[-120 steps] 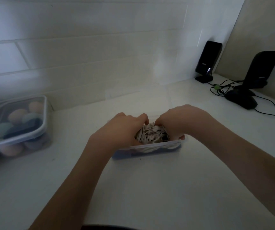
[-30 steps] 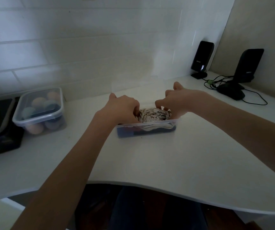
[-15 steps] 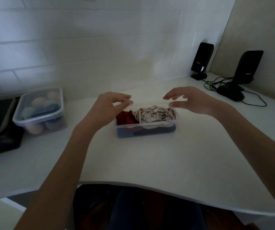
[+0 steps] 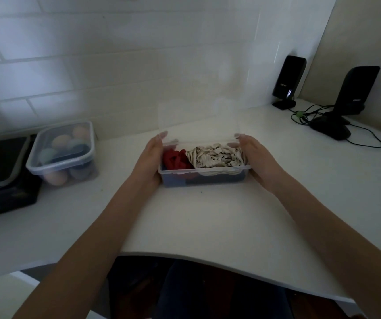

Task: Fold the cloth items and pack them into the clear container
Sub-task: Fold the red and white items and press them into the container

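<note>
Both hands, left (image 4: pixel 149 161) and right (image 4: pixel 257 161), have left the cloths (image 4: pixel 216 155) and now lie open against the container (image 4: pixel 204 178), so packing looks finished.

Dim, bluish indoor light. A pale sheen lies on the tiled wall (image 4: pixel 120 72); the counter (image 4: pixel 208 215) is evenly lit. Wide-angle bending curves the edges; fine detail is soft.

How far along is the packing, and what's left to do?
Done: a red cloth and a patterned cloth sit packed in the clear container, something dark beneath. In hand: left hand and right hand flank its ends, fingertips at the upright lid. Left: probably lowering the lid; no loose cloth visible on the counter.
</note>
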Demonstrator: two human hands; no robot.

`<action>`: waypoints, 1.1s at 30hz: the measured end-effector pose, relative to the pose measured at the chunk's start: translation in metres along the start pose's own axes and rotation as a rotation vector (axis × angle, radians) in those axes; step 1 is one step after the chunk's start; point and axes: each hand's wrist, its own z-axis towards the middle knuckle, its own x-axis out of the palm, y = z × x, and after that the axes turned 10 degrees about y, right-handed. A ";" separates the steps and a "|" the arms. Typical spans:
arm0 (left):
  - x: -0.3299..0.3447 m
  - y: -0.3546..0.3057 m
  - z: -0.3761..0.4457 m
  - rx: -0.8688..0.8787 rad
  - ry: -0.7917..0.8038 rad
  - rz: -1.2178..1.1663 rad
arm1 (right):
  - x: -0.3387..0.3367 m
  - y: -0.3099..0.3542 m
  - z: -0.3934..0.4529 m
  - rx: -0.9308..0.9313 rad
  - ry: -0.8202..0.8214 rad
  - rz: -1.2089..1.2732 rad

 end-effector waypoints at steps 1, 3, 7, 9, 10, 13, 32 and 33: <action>-0.002 0.001 0.000 0.034 0.017 -0.036 | 0.000 0.000 -0.001 -0.020 -0.003 0.015; 0.000 -0.001 -0.003 0.069 0.036 -0.110 | 0.002 0.003 -0.002 -0.071 0.018 0.041; 0.002 -0.005 -0.007 0.005 0.046 -0.336 | 0.007 0.006 -0.001 -0.073 -0.040 0.187; -0.002 -0.005 -0.006 0.010 0.057 -0.430 | 0.008 0.012 -0.001 0.033 -0.099 0.361; -0.002 -0.007 -0.007 0.011 0.056 -0.424 | 0.007 0.015 -0.001 0.081 -0.096 0.418; 0.000 -0.005 -0.009 -0.015 0.065 -0.258 | 0.007 0.018 -0.004 0.124 0.003 0.413; -0.001 0.009 -0.030 0.792 0.010 1.447 | 0.019 -0.004 -0.024 -0.391 -0.164 -0.997; 0.001 0.011 -0.030 0.804 0.025 1.543 | 0.018 -0.004 -0.024 -0.398 -0.130 -1.043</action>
